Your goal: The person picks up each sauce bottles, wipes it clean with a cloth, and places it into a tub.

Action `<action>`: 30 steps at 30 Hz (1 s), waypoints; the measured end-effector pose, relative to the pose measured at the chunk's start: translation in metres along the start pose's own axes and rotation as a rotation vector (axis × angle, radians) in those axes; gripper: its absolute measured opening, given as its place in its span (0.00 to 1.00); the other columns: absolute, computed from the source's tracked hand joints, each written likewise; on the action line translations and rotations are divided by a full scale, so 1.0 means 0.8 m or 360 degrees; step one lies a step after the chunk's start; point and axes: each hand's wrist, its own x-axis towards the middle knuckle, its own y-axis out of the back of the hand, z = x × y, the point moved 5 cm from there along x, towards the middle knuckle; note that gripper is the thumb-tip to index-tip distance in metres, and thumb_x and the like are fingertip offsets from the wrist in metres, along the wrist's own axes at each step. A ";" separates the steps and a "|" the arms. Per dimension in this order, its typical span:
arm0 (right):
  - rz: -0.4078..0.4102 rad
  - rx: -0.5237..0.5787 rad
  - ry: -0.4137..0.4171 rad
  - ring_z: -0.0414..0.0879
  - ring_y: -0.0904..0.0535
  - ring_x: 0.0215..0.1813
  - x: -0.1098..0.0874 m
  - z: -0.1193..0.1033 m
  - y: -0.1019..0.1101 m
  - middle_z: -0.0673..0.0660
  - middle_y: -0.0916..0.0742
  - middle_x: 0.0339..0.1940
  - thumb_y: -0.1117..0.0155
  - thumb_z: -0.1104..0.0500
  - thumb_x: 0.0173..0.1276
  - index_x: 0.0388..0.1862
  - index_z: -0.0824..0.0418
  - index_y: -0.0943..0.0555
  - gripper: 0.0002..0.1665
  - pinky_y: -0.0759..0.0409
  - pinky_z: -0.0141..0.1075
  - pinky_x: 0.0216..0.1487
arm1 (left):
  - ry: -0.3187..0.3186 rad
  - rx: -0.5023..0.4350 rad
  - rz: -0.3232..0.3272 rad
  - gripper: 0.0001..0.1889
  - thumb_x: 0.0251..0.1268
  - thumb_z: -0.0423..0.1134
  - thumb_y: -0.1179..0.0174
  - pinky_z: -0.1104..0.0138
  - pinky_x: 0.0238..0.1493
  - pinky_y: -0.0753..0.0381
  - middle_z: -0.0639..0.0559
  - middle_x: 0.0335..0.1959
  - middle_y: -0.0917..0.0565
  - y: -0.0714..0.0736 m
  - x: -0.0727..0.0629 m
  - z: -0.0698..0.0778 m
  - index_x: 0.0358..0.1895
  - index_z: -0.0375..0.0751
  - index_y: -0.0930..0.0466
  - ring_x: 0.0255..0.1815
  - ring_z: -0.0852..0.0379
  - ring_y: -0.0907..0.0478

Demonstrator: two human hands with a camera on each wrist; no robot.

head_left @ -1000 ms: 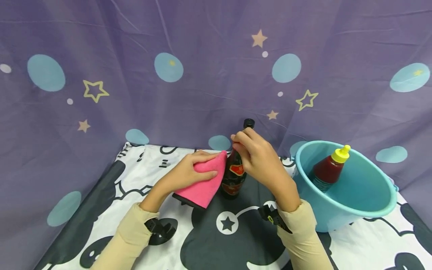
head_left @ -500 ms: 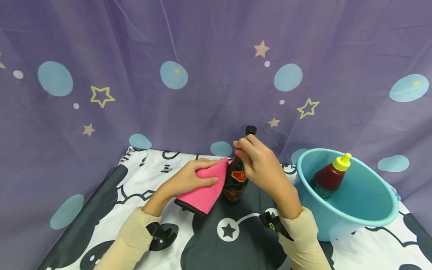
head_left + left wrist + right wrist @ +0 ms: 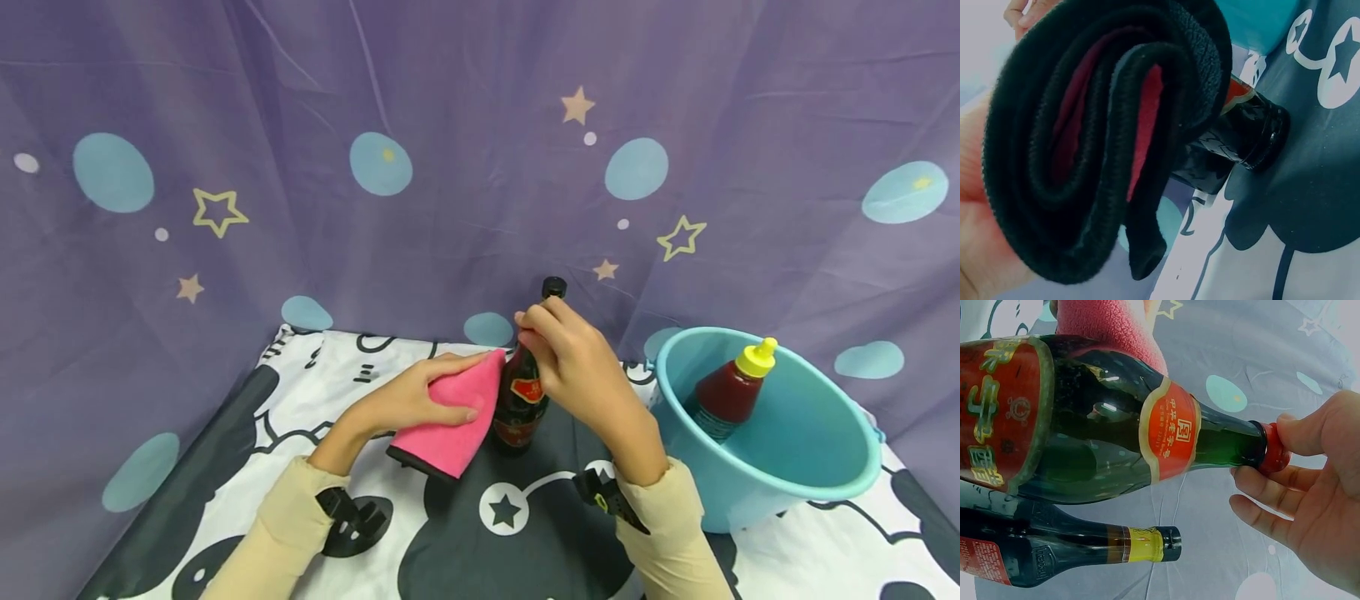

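Frame centre: right hand (image 3: 581, 367) pinches upright bottle (image 3: 1100, 425) by red cap (image 3: 1277, 448); left hand (image 3: 408, 396) grips pink cloth (image 3: 457, 429), just frame-left.

Way in between both sleeves (image 3: 292, 521), 2 bottles (image 3: 1107, 422) close together ahead — pink cloth (image 3: 450, 437) blocking left, blue bucket (image 3: 723, 492) right

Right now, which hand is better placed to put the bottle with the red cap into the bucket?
Probably the right hand: it pinches the red cap of the bottle and is nearer to the bucket. The left hand holds the pink cloth.
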 end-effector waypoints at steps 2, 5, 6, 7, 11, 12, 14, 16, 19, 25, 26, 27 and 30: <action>-0.0007 -0.0003 -0.0008 0.44 0.27 0.32 0.001 -0.001 0.000 0.55 0.19 0.38 0.36 0.65 0.72 0.46 0.62 0.18 0.06 0.26 0.35 0.32 | 0.0004 -0.0008 -0.0004 0.38 0.62 0.46 0.28 0.57 0.47 0.17 0.59 0.66 0.26 0.000 0.000 0.000 0.73 0.78 0.33 0.55 0.50 0.26; -0.0032 -0.0028 -0.0024 0.44 0.27 0.32 0.000 -0.002 0.001 0.54 0.19 0.38 0.36 0.64 0.73 0.47 0.61 0.17 0.06 0.26 0.36 0.34 | 0.0027 -0.0041 -0.0001 0.36 0.65 0.46 0.30 0.56 0.44 0.16 0.57 0.65 0.26 -0.002 -0.002 -0.001 0.73 0.78 0.33 0.50 0.48 0.23; -0.0037 -0.0046 -0.0025 0.45 0.27 0.32 -0.001 -0.002 0.001 0.54 0.19 0.37 0.36 0.63 0.73 0.47 0.61 0.17 0.06 0.26 0.37 0.35 | 0.0028 -0.0048 -0.0001 0.35 0.65 0.46 0.30 0.56 0.43 0.16 0.57 0.65 0.26 -0.003 -0.002 -0.001 0.73 0.78 0.33 0.47 0.47 0.22; -0.0043 -0.0068 -0.0024 0.45 0.27 0.32 -0.002 -0.003 0.001 0.54 0.18 0.37 0.36 0.63 0.73 0.47 0.61 0.17 0.06 0.25 0.38 0.36 | 0.0031 -0.0053 0.0000 0.35 0.66 0.46 0.31 0.57 0.42 0.16 0.56 0.65 0.26 -0.004 -0.003 -0.001 0.73 0.77 0.33 0.45 0.47 0.21; -0.0049 -0.0177 0.0008 0.47 0.27 0.31 -0.006 -0.003 0.000 0.54 0.18 0.36 0.35 0.62 0.73 0.48 0.60 0.17 0.07 0.25 0.41 0.38 | 0.0027 -0.0027 0.0016 0.34 0.67 0.45 0.32 0.57 0.40 0.16 0.51 0.62 0.25 -0.006 -0.003 0.001 0.74 0.71 0.32 0.40 0.47 0.20; -0.0047 -0.0199 0.0020 0.47 0.27 0.31 -0.006 -0.003 0.000 0.55 0.18 0.36 0.35 0.62 0.72 0.48 0.60 0.17 0.08 0.25 0.41 0.38 | 0.0024 -0.0010 0.0029 0.34 0.67 0.45 0.32 0.57 0.39 0.16 0.50 0.62 0.25 -0.006 -0.003 0.001 0.74 0.70 0.32 0.40 0.47 0.20; -0.0043 -0.0234 0.0045 0.48 0.27 0.31 -0.004 -0.004 0.000 0.55 0.17 0.36 0.36 0.62 0.73 0.48 0.60 0.17 0.07 0.25 0.41 0.37 | 0.0018 0.0024 0.0062 0.34 0.66 0.45 0.31 0.57 0.39 0.16 0.49 0.60 0.24 -0.004 -0.003 0.003 0.74 0.68 0.31 0.39 0.48 0.20; -0.0039 -0.0260 0.0064 0.48 0.28 0.31 -0.002 -0.005 0.000 0.56 0.18 0.36 0.36 0.62 0.73 0.48 0.60 0.17 0.07 0.26 0.41 0.37 | 0.0012 0.0061 0.0106 0.34 0.65 0.45 0.31 0.58 0.39 0.16 0.50 0.59 0.23 -0.002 -0.002 0.005 0.74 0.68 0.30 0.39 0.49 0.20; -0.0036 -0.0294 0.0083 0.49 0.28 0.30 0.002 -0.005 0.001 0.56 0.18 0.35 0.37 0.62 0.73 0.47 0.60 0.18 0.06 0.27 0.41 0.36 | -0.0006 0.0126 0.0164 0.33 0.64 0.45 0.30 0.58 0.40 0.17 0.51 0.58 0.22 0.000 0.000 0.009 0.73 0.67 0.28 0.40 0.50 0.20; -0.0035 -0.0299 0.0082 0.49 0.29 0.30 0.002 -0.006 0.001 0.56 0.19 0.34 0.36 0.62 0.73 0.47 0.60 0.18 0.06 0.27 0.41 0.35 | -0.0015 0.0233 0.0201 0.33 0.64 0.46 0.29 0.61 0.42 0.17 0.52 0.61 0.22 0.000 0.001 0.014 0.73 0.66 0.28 0.43 0.52 0.21; -0.0035 -0.0293 0.0078 0.49 0.29 0.30 0.003 -0.006 0.001 0.56 0.19 0.34 0.36 0.62 0.73 0.47 0.60 0.18 0.06 0.27 0.41 0.36 | -0.0019 0.0243 0.0206 0.33 0.64 0.45 0.30 0.61 0.42 0.17 0.52 0.61 0.22 0.001 0.001 0.014 0.73 0.65 0.28 0.43 0.53 0.21; -0.0035 -0.0286 0.0074 0.49 0.28 0.30 0.003 -0.006 0.001 0.56 0.19 0.35 0.37 0.62 0.73 0.47 0.60 0.18 0.06 0.27 0.41 0.36 | -0.0026 0.0250 0.0211 0.33 0.64 0.45 0.29 0.61 0.42 0.17 0.52 0.61 0.22 0.001 0.001 0.015 0.73 0.65 0.28 0.43 0.53 0.21; -0.0036 -0.0267 0.0062 0.49 0.28 0.31 0.003 -0.005 0.001 0.56 0.18 0.36 0.37 0.62 0.74 0.47 0.60 0.18 0.07 0.26 0.41 0.37 | -0.0032 0.0248 0.0217 0.34 0.63 0.44 0.29 0.60 0.44 0.17 0.53 0.61 0.22 0.001 0.001 0.014 0.73 0.64 0.27 0.45 0.53 0.22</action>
